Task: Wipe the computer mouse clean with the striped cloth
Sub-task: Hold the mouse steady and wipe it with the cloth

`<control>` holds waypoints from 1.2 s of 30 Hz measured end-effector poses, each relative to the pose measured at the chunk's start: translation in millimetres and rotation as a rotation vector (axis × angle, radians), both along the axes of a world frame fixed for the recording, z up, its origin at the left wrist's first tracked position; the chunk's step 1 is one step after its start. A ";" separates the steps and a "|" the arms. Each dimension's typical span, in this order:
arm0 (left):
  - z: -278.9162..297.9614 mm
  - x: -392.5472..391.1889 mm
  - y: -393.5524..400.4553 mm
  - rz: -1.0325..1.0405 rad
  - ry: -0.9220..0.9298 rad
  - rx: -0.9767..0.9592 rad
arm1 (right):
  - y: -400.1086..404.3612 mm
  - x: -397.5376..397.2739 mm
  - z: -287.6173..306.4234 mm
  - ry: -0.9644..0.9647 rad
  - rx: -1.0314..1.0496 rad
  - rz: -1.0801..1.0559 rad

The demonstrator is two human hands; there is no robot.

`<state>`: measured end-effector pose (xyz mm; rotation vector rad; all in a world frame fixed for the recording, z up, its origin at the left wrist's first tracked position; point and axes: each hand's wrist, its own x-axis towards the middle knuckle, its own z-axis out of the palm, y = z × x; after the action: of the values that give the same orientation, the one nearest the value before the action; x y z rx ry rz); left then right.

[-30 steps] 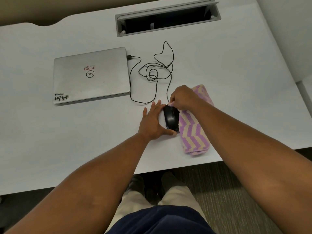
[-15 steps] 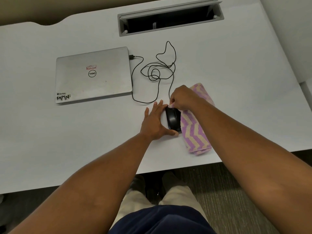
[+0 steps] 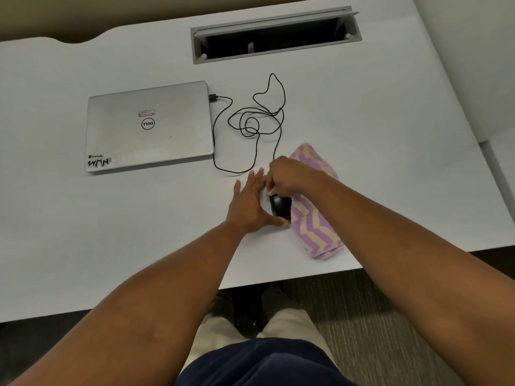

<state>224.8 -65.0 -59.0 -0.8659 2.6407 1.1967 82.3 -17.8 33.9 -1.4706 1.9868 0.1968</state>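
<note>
The black computer mouse [image 3: 281, 208] lies on the white desk [image 3: 111, 232], its cable [image 3: 252, 126] looping away to the laptop. My left hand [image 3: 249, 203] rests flat against the mouse's left side, fingers spread, thumb curled round its near end. My right hand [image 3: 288, 176] is closed over the front half of the mouse and appears to pinch an edge of the striped cloth [image 3: 316, 232]. That purple and cream cloth lies folded along the mouse's right side, touching it. The front of the mouse is hidden under my right hand.
A closed silver laptop [image 3: 147, 126] lies to the left, with the mouse cable plugged into its right edge. An open grey cable tray [image 3: 274, 36] is set into the far part of the desk. The desk's front edge runs just below the cloth.
My right hand has slid a little toward me over the front of the mouse, covering more of it. My left hand stays against the mouse's left side.
</note>
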 end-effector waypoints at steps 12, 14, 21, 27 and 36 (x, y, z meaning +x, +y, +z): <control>9.1 -1.8 3.1 -0.069 -0.051 -0.083 | 17.3 17.9 -7.6 -0.040 0.177 0.121; 10.2 -2.8 3.9 -0.078 -0.063 -0.103 | 21.4 16.2 -11.8 -0.051 0.212 0.143; 11.2 -3.0 5.6 -0.089 -0.090 -0.138 | 34.5 6.2 -9.6 -0.049 0.193 0.073; 10.3 -1.7 6.1 -0.079 -0.088 -0.140 | 55.6 -21.2 -15.2 -0.096 0.058 -0.130; 12.1 -1.8 4.6 -0.083 -0.105 -0.134 | 40.1 -34.1 -19.0 -0.172 -0.210 -0.371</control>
<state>223.0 -60.4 -46.9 -0.8058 2.6668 0.9384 48.2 22.3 14.9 -1.1652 2.1409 -0.2958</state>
